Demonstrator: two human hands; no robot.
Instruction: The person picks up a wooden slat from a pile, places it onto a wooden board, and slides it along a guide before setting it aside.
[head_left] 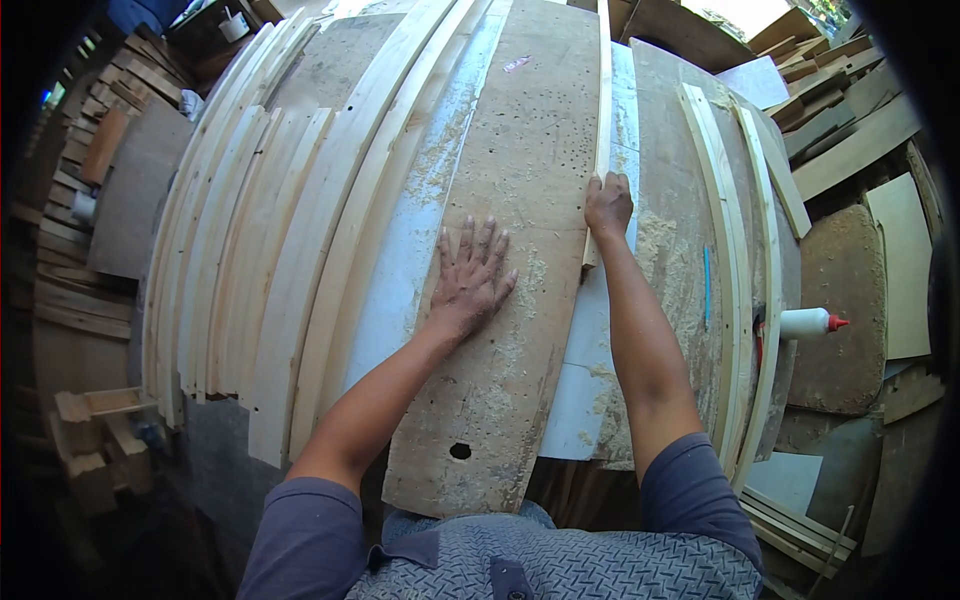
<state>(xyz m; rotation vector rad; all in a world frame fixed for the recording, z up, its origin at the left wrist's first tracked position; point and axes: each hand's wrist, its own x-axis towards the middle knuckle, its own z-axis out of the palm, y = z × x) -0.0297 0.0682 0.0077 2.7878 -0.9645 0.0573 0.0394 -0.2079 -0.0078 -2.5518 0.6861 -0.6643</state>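
Observation:
My left hand point(472, 278) lies flat with fingers spread on a long brown board point(500, 340) that is strewn with wood shavings and dotted with small dark holes. One larger round hole shows near the board's close end. Along the board's right edge runs a thin wooden strip point(603, 100). Closed around this strip near its close end is my right hand point(609, 204); the strip's tip sticks out just below the fist. White sheeting point(590, 400) shows on both sides beneath the board.
Several pale wooden strips point(330, 220) lie side by side to the left. On the right are more strips point(720, 200), a blue pencil-like stick point(707, 288), and a white glue bottle point(808, 322) with a red tip. Stacked wood scraps point(850, 120) surround the table.

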